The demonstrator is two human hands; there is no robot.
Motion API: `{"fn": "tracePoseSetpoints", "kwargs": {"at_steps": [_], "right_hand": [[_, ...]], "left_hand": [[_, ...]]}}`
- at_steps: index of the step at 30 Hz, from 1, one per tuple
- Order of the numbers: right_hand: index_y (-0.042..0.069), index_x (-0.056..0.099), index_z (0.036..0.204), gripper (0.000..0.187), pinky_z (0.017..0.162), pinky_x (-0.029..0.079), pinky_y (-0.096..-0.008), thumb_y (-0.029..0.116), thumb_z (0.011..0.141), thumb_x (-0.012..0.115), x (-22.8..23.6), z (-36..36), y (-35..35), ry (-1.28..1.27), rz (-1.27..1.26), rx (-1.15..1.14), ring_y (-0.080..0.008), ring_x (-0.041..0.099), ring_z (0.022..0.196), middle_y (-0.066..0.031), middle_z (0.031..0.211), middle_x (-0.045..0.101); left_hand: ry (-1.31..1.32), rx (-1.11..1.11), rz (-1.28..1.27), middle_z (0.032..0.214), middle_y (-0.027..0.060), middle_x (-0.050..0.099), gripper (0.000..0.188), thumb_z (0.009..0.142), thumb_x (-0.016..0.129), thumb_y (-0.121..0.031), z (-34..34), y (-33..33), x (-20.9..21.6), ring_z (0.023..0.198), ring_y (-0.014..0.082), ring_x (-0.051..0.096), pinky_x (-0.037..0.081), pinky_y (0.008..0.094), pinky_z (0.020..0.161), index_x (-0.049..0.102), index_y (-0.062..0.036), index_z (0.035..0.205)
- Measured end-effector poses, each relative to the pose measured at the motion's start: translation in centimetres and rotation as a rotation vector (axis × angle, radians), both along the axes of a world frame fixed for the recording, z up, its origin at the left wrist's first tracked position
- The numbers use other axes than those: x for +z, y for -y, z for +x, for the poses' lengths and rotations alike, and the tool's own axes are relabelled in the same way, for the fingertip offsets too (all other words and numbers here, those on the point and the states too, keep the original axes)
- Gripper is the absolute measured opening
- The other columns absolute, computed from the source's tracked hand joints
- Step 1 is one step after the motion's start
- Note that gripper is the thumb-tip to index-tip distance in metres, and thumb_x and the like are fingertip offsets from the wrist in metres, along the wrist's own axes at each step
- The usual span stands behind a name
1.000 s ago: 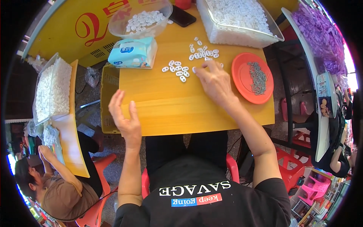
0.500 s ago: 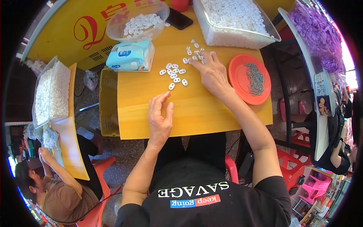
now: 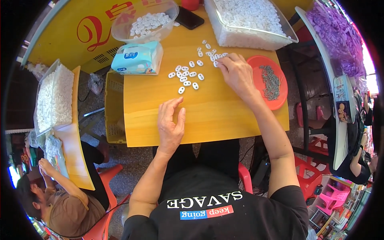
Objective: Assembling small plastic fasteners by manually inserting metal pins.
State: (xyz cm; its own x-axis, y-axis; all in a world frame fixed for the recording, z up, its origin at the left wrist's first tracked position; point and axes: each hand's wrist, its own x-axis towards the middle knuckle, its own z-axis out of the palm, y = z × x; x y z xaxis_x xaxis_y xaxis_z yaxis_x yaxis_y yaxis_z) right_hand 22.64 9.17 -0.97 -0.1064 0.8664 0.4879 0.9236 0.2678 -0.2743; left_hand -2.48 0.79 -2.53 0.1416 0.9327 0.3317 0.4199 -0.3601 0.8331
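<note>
White pieces (image 3: 183, 79) lie on the table (image 3: 156, 106), middle to far side. Left hand (image 3: 170, 129): thumb and fingers apart. Right hand (image 3: 239, 77): fingertips at the pieces — pinch unclear. Each looks light, stiff, slick — best held by its long edges.

Pieces (image 3: 193, 74) on table (image 3: 152, 108), left of plate (image 3: 283, 92); phone (image 3: 189, 18) behind.

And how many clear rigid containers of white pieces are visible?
3: a round bowl far left on the table, a large bin far right, and another bin on the left side table.
</note>
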Motion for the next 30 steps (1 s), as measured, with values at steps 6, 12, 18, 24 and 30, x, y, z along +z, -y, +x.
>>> {"fn": "tracePoseSetpoints", "kwargs": {"at_steps": [6,12,18,24,30], "right_hand": [[0.010,0.073,0.090,0.010,0.075,0.053,-0.0416,0.017,0.083,0.069,-0.1,0.3,-0.1,-0.013,-0.037,-0.030,-0.0302,0.062,0.092,-0.0094,0.093,0.064],[0.011,0.073,0.095,0.013,0.075,0.053,-0.0390,0.015,0.083,0.071,-0.2,-1.2,0.3,0.012,-0.036,0.032,-0.0283,0.063,0.090,-0.0074,0.096,0.064],[0.011,0.072,0.096,0.014,0.073,0.054,-0.0381,0.011,0.084,0.066,-1.5,-2.5,1.6,0.048,-0.004,0.180,-0.0270,0.062,0.091,-0.0062,0.096,0.064],[0.008,0.070,0.098,0.016,0.072,0.054,-0.0391,0.008,0.084,0.063,-0.8,-2.8,2.5,-0.077,-0.014,0.236,-0.0292,0.063,0.089,-0.0085,0.094,0.065],[0.007,0.071,0.099,0.015,0.075,0.054,-0.0409,0.010,0.085,0.064,0.8,0.7,0.5,-0.054,0.072,0.059,-0.0312,0.064,0.090,-0.0113,0.093,0.066]], "left_hand": [[-0.012,-0.001,0.008,0.107,0.0140,0.062,0.024,0.088,0.062,-0.003,0.0,0.1,0.1,0.101,0.0310,0.057,0.045,0.0387,0.091,0.061,-0.0001,0.112],[-0.017,0.004,0.019,0.107,0.0146,0.062,0.024,0.088,0.062,-0.002,0.0,0.1,0.1,0.100,0.0317,0.057,0.045,0.0391,0.091,0.062,-0.0001,0.111],[-0.026,0.003,0.016,0.106,0.0150,0.063,0.023,0.087,0.062,-0.002,0.1,0.1,0.3,0.100,0.0317,0.058,0.045,0.0389,0.090,0.062,0.0000,0.110],[-0.027,0.005,-0.003,0.106,0.0149,0.063,0.023,0.087,0.062,-0.001,0.1,0.1,0.4,0.100,0.0312,0.058,0.046,0.0383,0.090,0.062,0.0001,0.110],[-0.035,-0.008,0.018,0.108,0.0139,0.061,0.022,0.090,0.061,-0.002,-0.1,0.1,0.1,0.100,0.0269,0.058,0.047,0.0346,0.089,0.062,0.0004,0.111]]}}
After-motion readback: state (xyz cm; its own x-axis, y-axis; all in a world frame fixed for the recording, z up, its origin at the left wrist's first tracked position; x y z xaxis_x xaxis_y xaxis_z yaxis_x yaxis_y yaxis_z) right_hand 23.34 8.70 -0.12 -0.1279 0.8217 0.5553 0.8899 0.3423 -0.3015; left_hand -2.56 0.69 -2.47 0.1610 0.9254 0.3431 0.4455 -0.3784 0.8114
